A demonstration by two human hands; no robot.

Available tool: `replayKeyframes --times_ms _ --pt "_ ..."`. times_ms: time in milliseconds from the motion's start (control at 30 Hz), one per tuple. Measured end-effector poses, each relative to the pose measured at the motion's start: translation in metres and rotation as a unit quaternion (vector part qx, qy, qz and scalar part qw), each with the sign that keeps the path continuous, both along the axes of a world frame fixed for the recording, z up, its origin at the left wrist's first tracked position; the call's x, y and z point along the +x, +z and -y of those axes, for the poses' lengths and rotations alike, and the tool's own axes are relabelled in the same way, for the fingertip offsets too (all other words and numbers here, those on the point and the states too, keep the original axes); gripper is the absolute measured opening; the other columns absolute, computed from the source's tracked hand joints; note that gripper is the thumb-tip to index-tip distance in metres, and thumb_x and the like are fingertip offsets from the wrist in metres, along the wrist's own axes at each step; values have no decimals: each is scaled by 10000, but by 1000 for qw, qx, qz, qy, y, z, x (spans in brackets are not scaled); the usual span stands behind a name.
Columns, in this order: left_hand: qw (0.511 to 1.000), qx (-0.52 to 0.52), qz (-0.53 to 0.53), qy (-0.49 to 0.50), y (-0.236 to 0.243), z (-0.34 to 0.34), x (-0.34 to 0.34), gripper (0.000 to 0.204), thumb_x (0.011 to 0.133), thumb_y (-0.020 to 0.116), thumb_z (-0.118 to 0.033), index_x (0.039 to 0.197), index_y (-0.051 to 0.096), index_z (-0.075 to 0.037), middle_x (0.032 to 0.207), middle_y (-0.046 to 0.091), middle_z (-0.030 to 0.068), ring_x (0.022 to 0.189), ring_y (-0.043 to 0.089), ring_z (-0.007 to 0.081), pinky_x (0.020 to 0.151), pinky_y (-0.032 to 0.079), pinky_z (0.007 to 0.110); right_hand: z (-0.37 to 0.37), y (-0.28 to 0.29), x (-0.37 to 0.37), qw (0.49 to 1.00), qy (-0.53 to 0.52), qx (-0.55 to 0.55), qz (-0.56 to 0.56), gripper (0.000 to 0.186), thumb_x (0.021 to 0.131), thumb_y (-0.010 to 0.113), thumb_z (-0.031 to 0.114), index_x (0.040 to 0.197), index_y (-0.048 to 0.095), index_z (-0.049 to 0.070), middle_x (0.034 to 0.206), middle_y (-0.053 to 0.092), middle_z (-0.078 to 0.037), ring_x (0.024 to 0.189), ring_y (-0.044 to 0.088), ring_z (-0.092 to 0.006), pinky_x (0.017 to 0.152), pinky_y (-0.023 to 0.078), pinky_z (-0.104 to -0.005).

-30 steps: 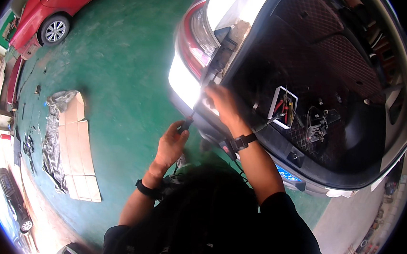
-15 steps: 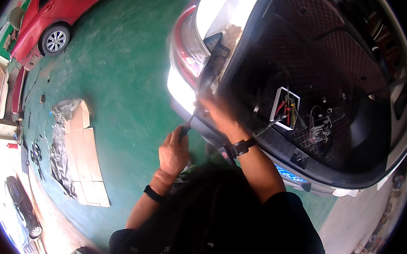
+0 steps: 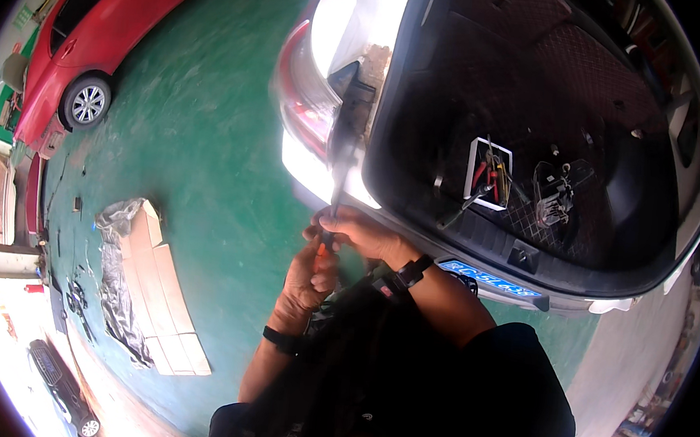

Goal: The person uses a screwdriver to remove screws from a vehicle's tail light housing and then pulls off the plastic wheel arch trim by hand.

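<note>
My left hand (image 3: 306, 285) is wrapped round a screwdriver (image 3: 322, 254) with an orange and black handle. The fingers of my right hand (image 3: 365, 234) are closed on the same screwdriver, where handle and shaft meet. Its blurred shaft points away from me, toward the rear corner of a white car. On that corner is the red and clear tail light (image 3: 301, 83), with a dark recess (image 3: 353, 95) beside it. Whether the screwdriver's tip touches anything, I cannot tell.
Right of my hands lies the car's open boot, with a quilted mat (image 3: 534, 77). A white tray of tools (image 3: 472, 166) and a metal part with wires (image 3: 553, 197) rest in it. Flattened cardboard (image 3: 156, 285) lies on the green floor (image 3: 199, 149). A red car (image 3: 127, 20) stands far left.
My right hand has come back from beside the tail light to the screwdriver, close against my left hand. The orange part of the handle now shows. The whole view has shifted slightly.
</note>
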State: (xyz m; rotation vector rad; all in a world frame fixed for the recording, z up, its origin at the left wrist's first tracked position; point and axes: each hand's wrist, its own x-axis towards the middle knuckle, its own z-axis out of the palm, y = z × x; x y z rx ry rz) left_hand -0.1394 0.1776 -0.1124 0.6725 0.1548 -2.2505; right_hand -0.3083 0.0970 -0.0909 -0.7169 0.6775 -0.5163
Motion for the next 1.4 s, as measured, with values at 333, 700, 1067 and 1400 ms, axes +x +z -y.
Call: replayKeyframes --times_ms 333,700,1067,1400 --pt "816 -209 538 40 38 -18 0 296 978 624 -196 1156 543 27 896 601 61 691 538 91 521 393 206 0 8 13 991 -22 -123 -53 269 1011 585 257 1079 642 2 1066 686 -97 1015 640 -187 901 516 -349" --pt "971 -41 233 36 34 -10 9 423 1047 493 -360 1201 549 30 925 584 99 642 521 149 523 400 237 14 -11 -2 992 -104 21 67 220 1005 533 106 1151 580 -51 1092 693 -188 1030 693 -301 947 555 -423" --pt "983 -91 156 18 23 -20 26 407 1057 488 -324 1214 546 47 866 609 88 549 496 112 436 378 244 6 -5 -3 988 -152 -19 -24 287 937 709 229 1015 690 -47 909 731 -122 809 711 -181 739 591 -316" --pt "521 -382 762 33 39 -23 -1 307 1051 507 -342 1081 602 -52 927 627 88 734 581 145 554 430 249 9 13 3 974 -150 -109 -128 320 935 708 311 871 741 0 810 743 -68 755 702 -133 688 552 -268"
